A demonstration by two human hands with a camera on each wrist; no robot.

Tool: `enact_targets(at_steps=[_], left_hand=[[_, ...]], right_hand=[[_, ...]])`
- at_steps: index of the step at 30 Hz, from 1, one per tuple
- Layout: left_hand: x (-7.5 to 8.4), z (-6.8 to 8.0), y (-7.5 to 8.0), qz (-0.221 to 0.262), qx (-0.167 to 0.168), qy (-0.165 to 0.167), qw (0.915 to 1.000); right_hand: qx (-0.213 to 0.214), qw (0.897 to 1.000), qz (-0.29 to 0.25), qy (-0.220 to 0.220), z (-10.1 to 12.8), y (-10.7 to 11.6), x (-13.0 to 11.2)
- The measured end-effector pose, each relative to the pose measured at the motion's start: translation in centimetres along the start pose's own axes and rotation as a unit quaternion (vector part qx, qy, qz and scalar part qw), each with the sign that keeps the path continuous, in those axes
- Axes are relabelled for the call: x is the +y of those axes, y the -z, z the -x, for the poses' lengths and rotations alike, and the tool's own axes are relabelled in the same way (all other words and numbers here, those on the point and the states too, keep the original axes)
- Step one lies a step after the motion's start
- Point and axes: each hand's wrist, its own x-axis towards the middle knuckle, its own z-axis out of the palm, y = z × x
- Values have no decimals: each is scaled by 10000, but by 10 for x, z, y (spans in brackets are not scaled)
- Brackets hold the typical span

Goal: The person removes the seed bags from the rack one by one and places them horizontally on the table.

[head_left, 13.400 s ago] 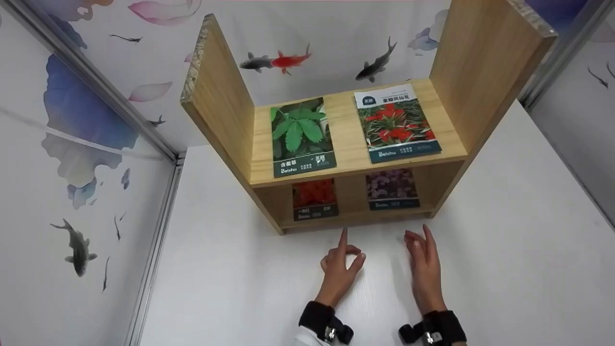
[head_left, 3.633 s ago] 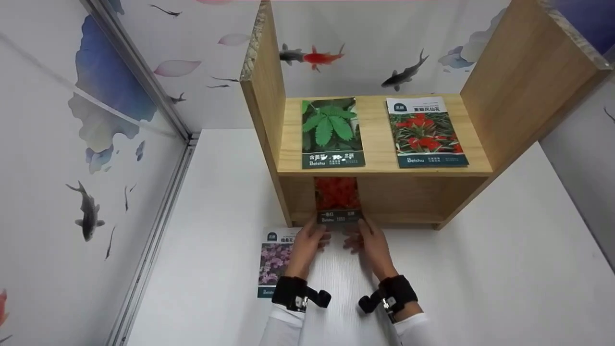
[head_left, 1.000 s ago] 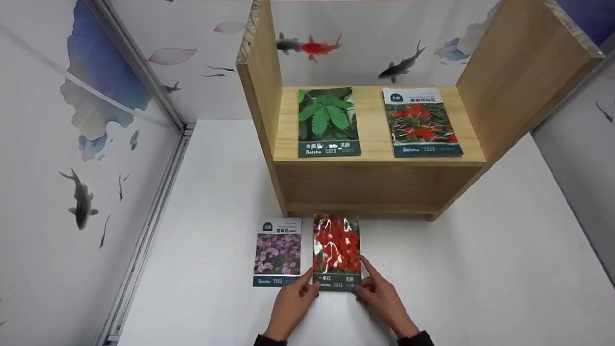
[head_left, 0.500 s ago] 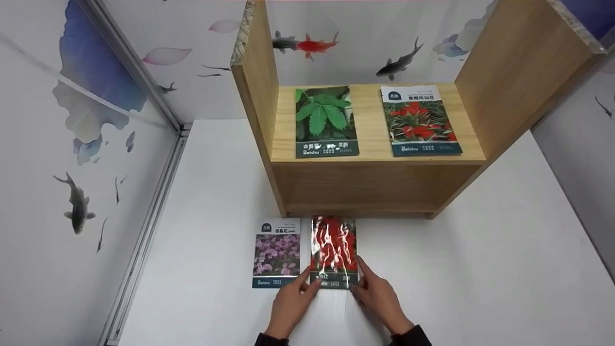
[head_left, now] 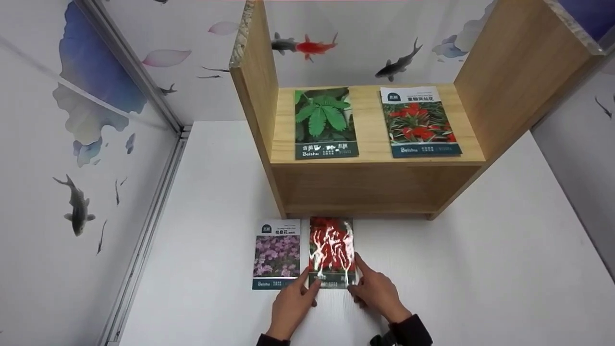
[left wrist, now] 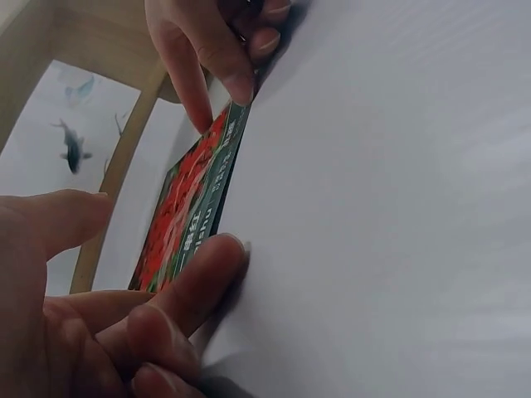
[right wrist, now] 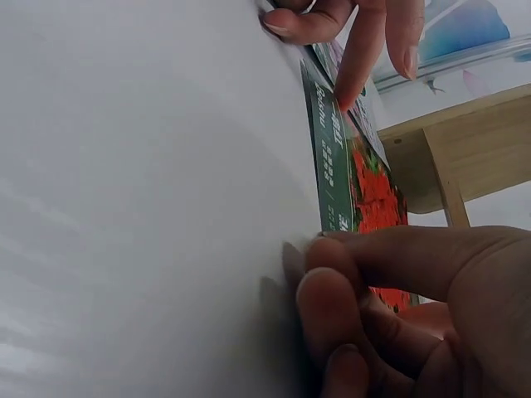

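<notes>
A glossy red-flower seed packet lies flat on the white table, just in front of the wooden shelf. My left hand pinches its near left corner and my right hand pinches its near right corner. In the left wrist view the left hand has curled fingers against the packet edge, thumb above it. The right wrist view shows the right hand at the packet edge. A purple-flower packet lies right beside it, on the left.
The shelf's top board carries a green-leaf packet and a red-lily packet. Its lower compartment looks dark and bare. A painted wall panel with a metal rail bounds the table on the left.
The red-flower packet came out of the shelf's lower compartment onto the table. Over the last second it slid slightly left toward the purple packet, both hands still at its near corners.
</notes>
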Motion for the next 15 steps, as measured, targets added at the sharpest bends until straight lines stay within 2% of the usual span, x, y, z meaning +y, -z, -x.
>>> enact_targets(at_steps=[3,7,11,15], left_hand=[[0,0,-1,4,-15,-7,10000],[2,1,-1,164,-129,38,9998],[9,0,-1,462,-197,-39,9987],[26,-1,3,820,-196,-455,9954]], right_hand=[[-119,9997,-235,10,0,1,3],[-115,9963,-855,-6,1,3,8],[283,9921,-1221,-41,0,8,14],[942,9816,-1659,-87,1,23,13]])
